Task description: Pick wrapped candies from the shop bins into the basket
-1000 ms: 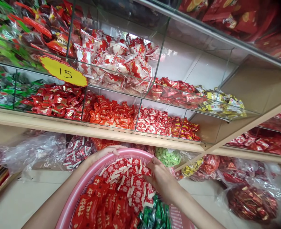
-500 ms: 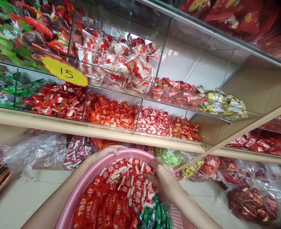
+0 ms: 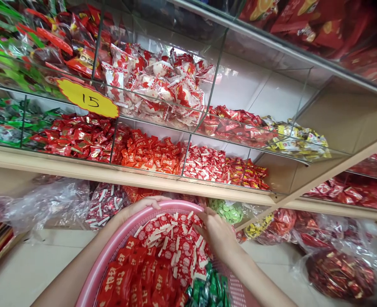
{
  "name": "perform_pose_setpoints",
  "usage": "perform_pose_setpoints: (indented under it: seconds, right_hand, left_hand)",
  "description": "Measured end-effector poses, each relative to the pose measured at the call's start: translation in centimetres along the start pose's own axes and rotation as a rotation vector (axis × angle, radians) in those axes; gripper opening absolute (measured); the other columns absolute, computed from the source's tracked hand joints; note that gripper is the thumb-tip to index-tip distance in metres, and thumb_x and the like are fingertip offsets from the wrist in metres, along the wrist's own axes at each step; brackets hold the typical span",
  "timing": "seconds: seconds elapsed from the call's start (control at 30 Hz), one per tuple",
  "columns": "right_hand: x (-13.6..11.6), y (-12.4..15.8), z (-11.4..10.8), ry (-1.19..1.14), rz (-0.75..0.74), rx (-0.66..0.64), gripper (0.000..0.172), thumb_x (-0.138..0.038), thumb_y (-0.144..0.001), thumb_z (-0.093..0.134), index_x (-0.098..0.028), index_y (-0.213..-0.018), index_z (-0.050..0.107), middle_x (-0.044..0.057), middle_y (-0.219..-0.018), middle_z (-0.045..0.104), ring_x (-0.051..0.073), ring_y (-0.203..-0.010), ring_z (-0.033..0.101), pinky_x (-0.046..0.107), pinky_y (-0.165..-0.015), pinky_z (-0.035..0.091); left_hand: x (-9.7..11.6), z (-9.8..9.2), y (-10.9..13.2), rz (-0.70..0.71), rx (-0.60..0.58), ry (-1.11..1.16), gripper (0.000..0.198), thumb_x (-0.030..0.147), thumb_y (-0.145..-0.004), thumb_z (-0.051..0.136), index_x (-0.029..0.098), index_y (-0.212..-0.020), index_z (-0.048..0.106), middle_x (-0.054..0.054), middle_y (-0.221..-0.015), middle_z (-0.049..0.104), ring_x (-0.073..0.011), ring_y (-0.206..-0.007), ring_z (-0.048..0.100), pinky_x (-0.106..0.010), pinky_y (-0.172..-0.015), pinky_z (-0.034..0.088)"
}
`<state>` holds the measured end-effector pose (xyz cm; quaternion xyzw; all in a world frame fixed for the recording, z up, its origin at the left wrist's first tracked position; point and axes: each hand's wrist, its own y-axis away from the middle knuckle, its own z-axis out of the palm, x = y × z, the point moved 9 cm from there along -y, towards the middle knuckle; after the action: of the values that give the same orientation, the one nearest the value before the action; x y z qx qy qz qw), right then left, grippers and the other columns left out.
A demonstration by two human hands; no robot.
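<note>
A pink plastic basket (image 3: 94,256) is held below the shelf, tilted toward me. My left hand (image 3: 143,205) is closed around its far-left rim. At the far-right side, my right hand (image 3: 218,232) reaches over the rim, its fingers bent and closed on a red-and-white wrapped candy at the edge of the heap; the fingertips are partly hidden. Inside lie red-and-white wrapped candies (image 3: 185,253), larger red candies with gold lettering (image 3: 140,277) and green wrapped candies (image 3: 210,285).
Glass-divided shelf bins hold red candies (image 3: 153,151), red-and-white candies (image 3: 206,162) and clear-wrapped sweets (image 3: 158,87). A yellow price tag (image 3: 89,99) reads 15. The wooden shelf edge (image 3: 137,175) runs just beyond the basket. Bags of candy (image 3: 342,273) rest on the tiled floor.
My right hand has shifted slightly, its fingers drawn closer together at the candies' edge. My left hand and the basket stay nearly where they were.
</note>
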<state>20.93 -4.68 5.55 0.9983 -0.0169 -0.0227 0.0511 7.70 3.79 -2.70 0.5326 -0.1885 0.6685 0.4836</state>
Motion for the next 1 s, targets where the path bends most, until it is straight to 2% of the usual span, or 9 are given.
perform_pose_setpoints:
  seconds: [0.17,0.33,0.6,0.73,0.83,1.0]
  right_hand:
    - [-0.7,-0.1,-0.2,-0.065,-0.014,0.015,0.014,-0.022,-0.077,0.046,-0.018,-0.088,0.054,0.008,-0.089,0.053,0.018,-0.08,0.055,0.025,-0.062,0.037]
    - [-0.5,0.1,-0.3,-0.1,-0.009,0.016,0.014,-0.024,-0.079,0.044,-0.019,-0.088,0.053,0.005,-0.084,0.054,0.017,-0.074,0.056,0.024,-0.057,0.035]
    - [-1.2,0.4,-0.7,-0.011,0.0,0.072,0.021,-0.032,-0.077,0.047,-0.021,-0.096,0.045,0.006,-0.092,0.051,0.016,-0.068,0.056,0.023,-0.048,0.031]
    - [-2.8,0.3,-0.9,-0.021,-0.1,0.116,0.01,-0.027,-0.081,0.042,-0.02,-0.086,0.048,0.005,-0.088,0.049,0.013,-0.064,0.054,0.022,-0.047,0.031]
    - [-3.3,0.2,-1.2,-0.04,-0.15,0.163,0.019,-0.022,-0.084,0.034,-0.02,-0.075,0.051,0.004,-0.083,0.049,0.012,-0.064,0.051,0.022,-0.049,0.031]
    - [-3.8,0.7,-2.1,-0.174,-0.23,0.173,0.023,-0.018,-0.085,0.031,-0.02,-0.084,0.054,0.003,-0.08,0.051,0.012,-0.07,0.051,0.021,-0.058,0.035]
  left_hand:
    - [-0.1,-0.2,0.1,-0.001,0.011,0.023,0.054,0.017,-0.065,0.044,0.018,-0.118,0.042,-0.004,-0.1,0.06,-0.015,-0.075,0.056,-0.023,-0.062,0.041]
    - [0.0,0.0,0.1,-0.011,0.003,0.016,0.054,0.017,-0.065,0.044,0.018,-0.119,0.042,-0.004,-0.101,0.059,-0.0141,-0.073,0.057,-0.021,-0.059,0.041]
    - [0.1,0.2,0.2,-0.002,0.002,0.05,0.053,0.015,-0.065,0.043,0.017,-0.118,0.042,-0.004,-0.1,0.06,-0.0151,-0.076,0.057,-0.022,-0.063,0.043]
    - [0.1,0.1,0.1,0.0,-0.006,0.024,0.051,0.015,-0.066,0.043,0.018,-0.117,0.043,-0.004,-0.099,0.06,-0.0157,-0.076,0.057,-0.022,-0.059,0.042]
    - [0.2,0.0,0.0,0.003,-0.006,0.003,0.05,0.015,-0.065,0.043,0.017,-0.115,0.045,-0.004,-0.1,0.06,-0.0156,-0.078,0.056,-0.021,-0.06,0.041]
    - [0.3,0.0,0.2,-0.003,0.019,-0.014,0.05,0.016,-0.064,0.044,0.017,-0.114,0.046,-0.003,-0.1,0.06,-0.0156,-0.079,0.056,-0.022,-0.064,0.042]
